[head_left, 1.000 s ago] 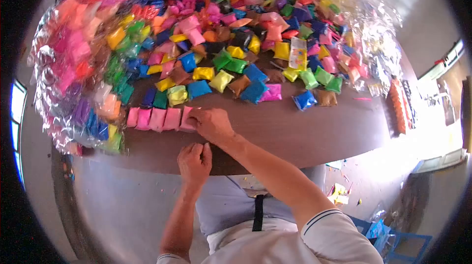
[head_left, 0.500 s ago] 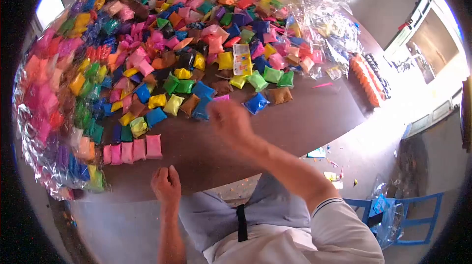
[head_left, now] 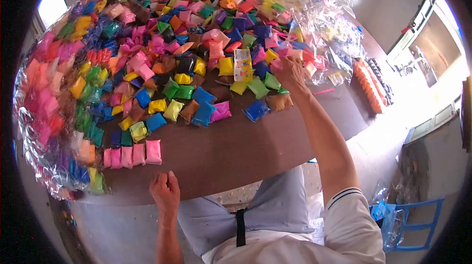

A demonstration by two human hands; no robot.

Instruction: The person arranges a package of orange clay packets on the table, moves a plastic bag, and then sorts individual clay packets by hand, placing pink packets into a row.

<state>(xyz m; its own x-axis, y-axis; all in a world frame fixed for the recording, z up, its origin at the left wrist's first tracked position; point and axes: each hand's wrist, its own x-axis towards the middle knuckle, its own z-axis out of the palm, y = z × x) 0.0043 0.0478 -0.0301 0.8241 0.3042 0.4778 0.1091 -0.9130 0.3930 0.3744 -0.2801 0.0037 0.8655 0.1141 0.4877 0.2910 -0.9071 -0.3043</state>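
Observation:
My right hand (head_left: 293,73) reaches over the right part of the pile, fingers stretched down among the packets. A pink packet (head_left: 277,64) lies right beside its fingers; whether they grip it I cannot make out. Loosely curled, my left hand (head_left: 165,189) rests at the table's front edge with nothing visible in it. Just beyond it, several pink packets (head_left: 127,156) stand side by side in a row. A magenta packet (head_left: 221,111) lies at the pile's front edge, touching a blue packet (head_left: 203,114). Another blue packet (head_left: 256,110) and a brown packet (head_left: 280,102) lie nearer my right forearm.
A big heap of small coloured packets covers the back and left of the brown table (head_left: 221,151). Clear plastic bags (head_left: 327,23) lie at the right back. A printed card (head_left: 243,65) rests on the packets. Orange trays (head_left: 368,87) stand at the right edge, a blue chair (head_left: 418,224) beyond.
My right hand has moved right and away from me, from the pile's front edge to its right part. The magenta packet now shows fully beside the blue one. My left hand has barely moved.

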